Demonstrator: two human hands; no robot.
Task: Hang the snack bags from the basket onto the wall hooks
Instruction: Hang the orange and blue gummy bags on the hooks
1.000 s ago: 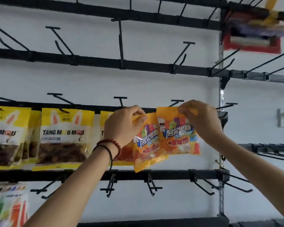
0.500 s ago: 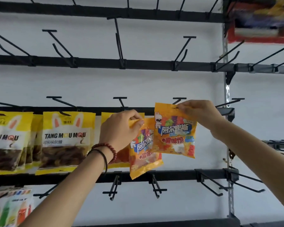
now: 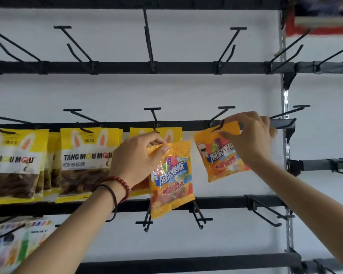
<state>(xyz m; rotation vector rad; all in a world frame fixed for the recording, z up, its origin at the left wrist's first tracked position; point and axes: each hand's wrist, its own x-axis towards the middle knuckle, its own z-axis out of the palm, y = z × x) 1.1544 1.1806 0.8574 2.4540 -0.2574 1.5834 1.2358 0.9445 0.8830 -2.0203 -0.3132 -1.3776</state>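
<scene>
White painted wall fills most of my view, crossed by black horizontal metal rails that carry rows of black wire hooks. A silver slotted upright runs down the right side. On the middle rail, to my left, yellow plastic bags with rabbit ears and brown sweets inside hang in a row. Lower left hang some blurred multicoloured packs.

My forearms reach up from the bottom edge. My left hand pinches the top edge of an orange plastic snack bag with blue lettering between thumb and curled fingers. It dangles tilted, held only by my grip, in front of the rightmost yellow bag and across the lower rail.

My right hand grips the top of a second orange snack bag, fingers curled over its upper edge, holding it at the lower prong of a T-tipped hook on the middle rail. The prong's tip meets the bag's top strip; whether it has passed through the hole I cannot tell. Bare wall shows between the two orange bags.

My left wrist carries a red bead bracelet and a thin black cord.
</scene>
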